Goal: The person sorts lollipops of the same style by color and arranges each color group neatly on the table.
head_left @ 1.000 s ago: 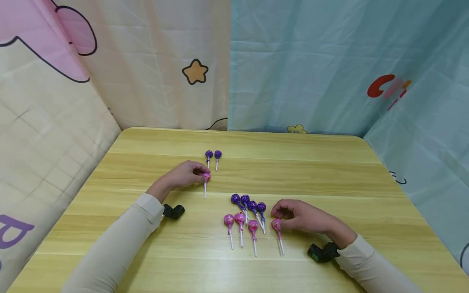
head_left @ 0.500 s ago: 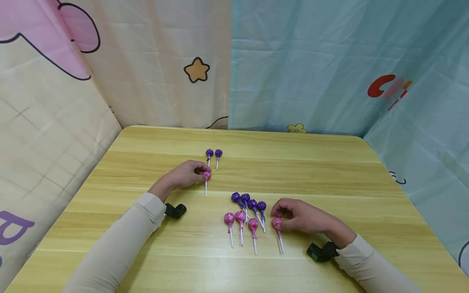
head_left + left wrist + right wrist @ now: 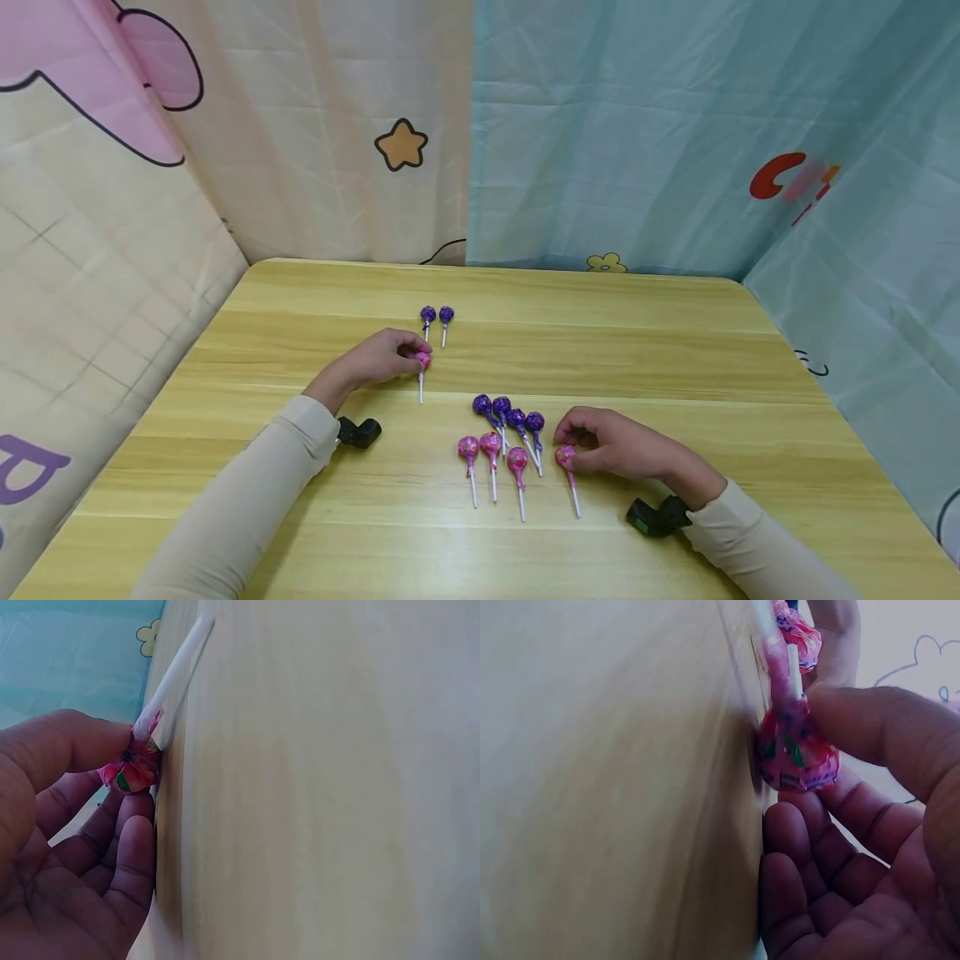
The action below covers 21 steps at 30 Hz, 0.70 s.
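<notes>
Head view: the left hand (image 3: 378, 357) has fingers (image 3: 133, 862) pinching a pink lollipop (image 3: 424, 361) behind-left of the purple lollipops (image 3: 516, 418), the right hand (image 3: 618, 442) pinches a second lollipop (image 3: 566, 456) right of them, and either might roll, being round, if released unevenly.

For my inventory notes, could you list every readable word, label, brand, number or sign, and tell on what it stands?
"P", perhaps: tilted purple shape on the cream patterned fabric curtain, cut by the head view's edge.
Unreadable: small, blurred print on the pink round wrapped lollipop in the right fingers.
</notes>
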{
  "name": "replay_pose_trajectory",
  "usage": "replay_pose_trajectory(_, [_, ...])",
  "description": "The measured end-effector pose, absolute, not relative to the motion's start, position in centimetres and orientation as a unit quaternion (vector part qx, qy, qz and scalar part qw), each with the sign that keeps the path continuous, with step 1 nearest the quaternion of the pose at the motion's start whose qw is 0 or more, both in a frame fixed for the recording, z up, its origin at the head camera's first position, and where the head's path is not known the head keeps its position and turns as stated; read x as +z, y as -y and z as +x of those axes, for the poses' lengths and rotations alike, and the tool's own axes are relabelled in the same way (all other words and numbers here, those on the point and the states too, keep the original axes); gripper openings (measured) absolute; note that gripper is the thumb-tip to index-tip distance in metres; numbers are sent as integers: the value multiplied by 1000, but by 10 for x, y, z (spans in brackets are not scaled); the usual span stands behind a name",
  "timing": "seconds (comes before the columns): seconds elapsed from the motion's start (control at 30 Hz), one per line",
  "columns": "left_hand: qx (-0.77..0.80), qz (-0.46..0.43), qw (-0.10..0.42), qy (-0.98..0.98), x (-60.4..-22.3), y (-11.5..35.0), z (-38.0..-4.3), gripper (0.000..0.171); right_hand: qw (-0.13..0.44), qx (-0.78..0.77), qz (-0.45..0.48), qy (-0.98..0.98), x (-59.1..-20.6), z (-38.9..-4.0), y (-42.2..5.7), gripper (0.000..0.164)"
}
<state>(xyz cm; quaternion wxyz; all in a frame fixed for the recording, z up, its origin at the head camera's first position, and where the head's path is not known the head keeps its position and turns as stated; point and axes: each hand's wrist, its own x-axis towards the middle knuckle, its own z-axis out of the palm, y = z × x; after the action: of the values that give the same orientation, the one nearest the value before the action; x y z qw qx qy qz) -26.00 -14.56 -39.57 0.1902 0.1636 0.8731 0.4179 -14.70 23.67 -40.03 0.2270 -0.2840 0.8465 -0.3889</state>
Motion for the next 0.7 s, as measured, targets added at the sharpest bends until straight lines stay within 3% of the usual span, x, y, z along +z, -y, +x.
replay_pose_trajectory(0.7, [458,152,156,-862,-388,147,-253,38,226,-387,-285,-847,-400,-146,-235,11])
